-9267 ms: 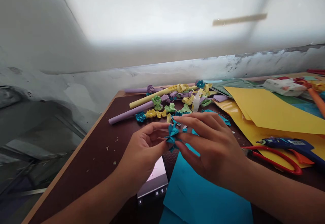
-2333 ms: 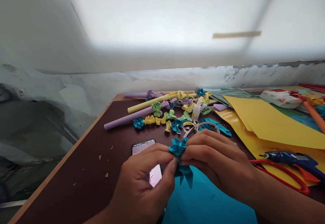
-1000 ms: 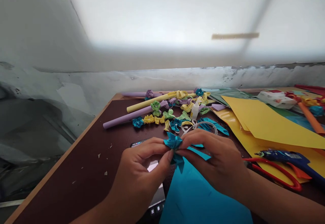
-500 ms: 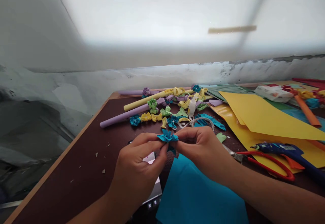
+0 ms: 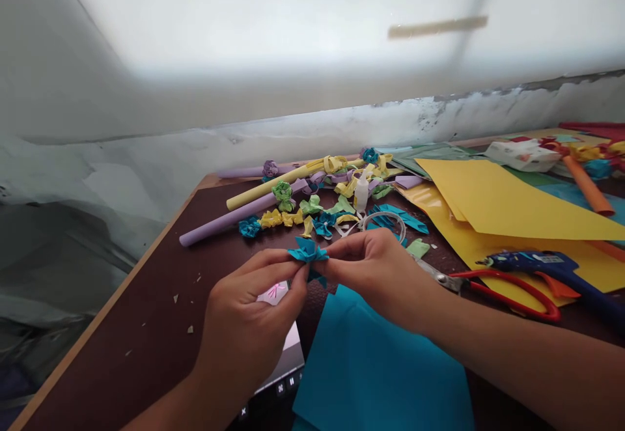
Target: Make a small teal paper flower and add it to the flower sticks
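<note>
Between my two hands is a blue paper flower (image 5: 307, 252) with pointed folded petals, held above the table. My left hand (image 5: 254, 307) pinches its left side between thumb and fingers. On the right side, the fingertips of my right hand (image 5: 375, 268) are closed on the petals. Beneath my right hand and forearm lies a sheet of blue paper (image 5: 381, 366). A lit phone screen (image 5: 288, 353) shows partly behind my left hand, with a pink drawing on it.
Paper flowers (image 5: 271, 219), rolled paper tubes (image 5: 234, 216), a small glue bottle (image 5: 361, 193) and a white ring (image 5: 401, 222) lie behind my hands. To the right are red-handled scissors (image 5: 512, 281), a blue glue gun (image 5: 537, 262) and yellow paper (image 5: 512, 200). A wall (image 5: 303, 122) borders the table.
My view has shifted, so the table items sit slightly further left and higher. Both hands keep their grip on the blue flower, whose petals show at a slightly different angle.
</note>
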Tool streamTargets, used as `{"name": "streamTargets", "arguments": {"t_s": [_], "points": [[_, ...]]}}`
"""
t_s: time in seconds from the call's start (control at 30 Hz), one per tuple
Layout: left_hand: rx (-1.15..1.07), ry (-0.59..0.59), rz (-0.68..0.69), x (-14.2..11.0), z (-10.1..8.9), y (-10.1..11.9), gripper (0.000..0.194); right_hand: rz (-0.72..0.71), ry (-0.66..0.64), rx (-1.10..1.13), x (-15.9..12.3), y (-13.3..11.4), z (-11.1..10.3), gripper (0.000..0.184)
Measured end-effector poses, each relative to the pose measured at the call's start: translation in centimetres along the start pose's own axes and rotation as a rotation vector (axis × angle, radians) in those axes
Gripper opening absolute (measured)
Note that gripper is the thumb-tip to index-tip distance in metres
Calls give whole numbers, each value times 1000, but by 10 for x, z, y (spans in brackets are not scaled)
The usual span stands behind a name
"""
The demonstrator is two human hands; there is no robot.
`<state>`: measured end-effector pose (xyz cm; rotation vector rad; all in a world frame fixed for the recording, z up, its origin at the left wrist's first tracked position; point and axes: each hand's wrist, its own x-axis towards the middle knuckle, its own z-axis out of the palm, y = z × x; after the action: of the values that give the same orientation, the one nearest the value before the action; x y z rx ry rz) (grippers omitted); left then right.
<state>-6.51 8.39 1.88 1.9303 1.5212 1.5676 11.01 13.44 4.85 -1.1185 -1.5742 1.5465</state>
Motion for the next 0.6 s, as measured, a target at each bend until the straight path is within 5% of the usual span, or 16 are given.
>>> {"name": "streamTargets", "arguments": {"t_s": [0.33,0.6], "points": [[-44,-32,-73,1,4,1,25,7,24,45,6,6,-2,3],[-130,48,-115,3,4,3,22,46,22,183,4,3,-1,22]]}}
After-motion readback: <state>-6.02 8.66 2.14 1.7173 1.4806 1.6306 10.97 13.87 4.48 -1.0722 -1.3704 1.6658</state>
